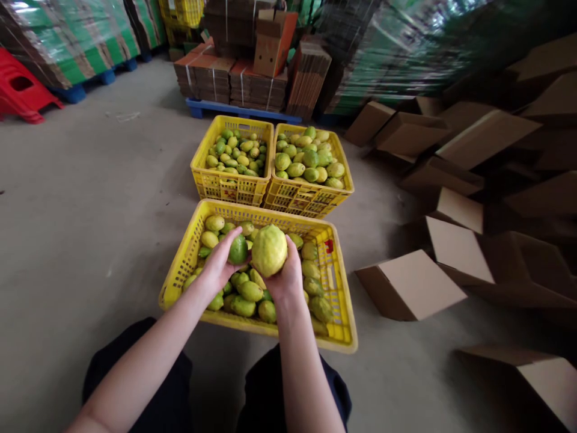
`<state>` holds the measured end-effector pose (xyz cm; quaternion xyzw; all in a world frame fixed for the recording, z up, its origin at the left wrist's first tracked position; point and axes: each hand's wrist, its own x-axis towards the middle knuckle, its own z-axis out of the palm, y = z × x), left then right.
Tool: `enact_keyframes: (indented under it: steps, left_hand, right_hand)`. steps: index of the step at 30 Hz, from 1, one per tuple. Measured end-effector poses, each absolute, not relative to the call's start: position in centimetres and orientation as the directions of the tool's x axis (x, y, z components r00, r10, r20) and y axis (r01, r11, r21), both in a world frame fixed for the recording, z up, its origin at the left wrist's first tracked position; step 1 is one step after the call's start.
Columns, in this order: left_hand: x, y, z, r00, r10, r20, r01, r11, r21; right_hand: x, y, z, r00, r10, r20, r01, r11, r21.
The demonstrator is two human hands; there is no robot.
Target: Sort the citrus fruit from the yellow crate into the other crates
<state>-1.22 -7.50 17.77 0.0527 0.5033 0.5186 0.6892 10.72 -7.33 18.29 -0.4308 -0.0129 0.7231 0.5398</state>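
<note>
Bare grey floor (112, 240), matte and faintly scuffed, runs under everything. Nearest you: your two knees in dark cloth (139, 367), bare forearms reaching over them.

Just past the knees sits a wide yellow plastic crate (265, 211), rounded rim, slotted walls, a red mark on the right inner wall. Inside, loose fruit (251, 291): oval, waxy-looking, green to yellow, piled unevenly, with a row along the right side.

Over that crate, your left hand (220, 260) is curled around a smaller dark green fruit (237, 249), smooth and rounded. Your right hand (288, 273) is clamped on a big pale yellow-green fruit (269, 249), bumpy and ridged, thumb up its right side. Both fruits are held side by side above the pile.

To your right, open brown cardboard boxes (417, 282) lie scattered, flat-faced, sharp-edged, flaps angled.

Beyond the near crate, two more yellow crates stand together, left one (211, 180) with small fruit, right one (311, 190) with larger, lumpier pieces.

Farther: a glossy red plastic stool (22, 84) at left; a blue pallet (243, 112) under strapped, flattened cardboard stacks (207, 78); shiny film-wrapped green stacks (81, 36) behind on both sides.
</note>
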Motion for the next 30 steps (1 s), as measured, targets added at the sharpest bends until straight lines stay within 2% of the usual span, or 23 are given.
enact_keyframes:
  steps: [7, 16, 23, 30]
  left_hand:
    - [-1.2, -7.6, 17.9, -0.023, 0.759, -0.65, -0.626, 0.496, 0.602]
    - [-1.7, -7.3, 18.5, 0.056, 0.744, -0.666, -0.699, 0.506, 0.505]
    - [-2.0, -6.9, 17.7, 0.114, 0.702, -0.703, -0.662, 0.581, 0.474]
    - [-2.1, -6.7, 17.3, 0.123, 0.723, -0.68, -0.605, 0.598, 0.526]
  right_hand:
    - [10.6, -7.3, 18.8, 0.073, 0.76, -0.646, -0.787, -0.354, -0.505]
    - [11.3, -7.4, 19.2, -0.014, 0.808, -0.589, -0.776, -0.38, -0.504]
    - [12.0, -7.3, 18.4, -0.138, 0.795, -0.591, -0.716, -0.492, -0.495]
    - [11.4, -7.4, 18.9, -0.131, 0.794, -0.594, -0.701, -0.498, -0.511]
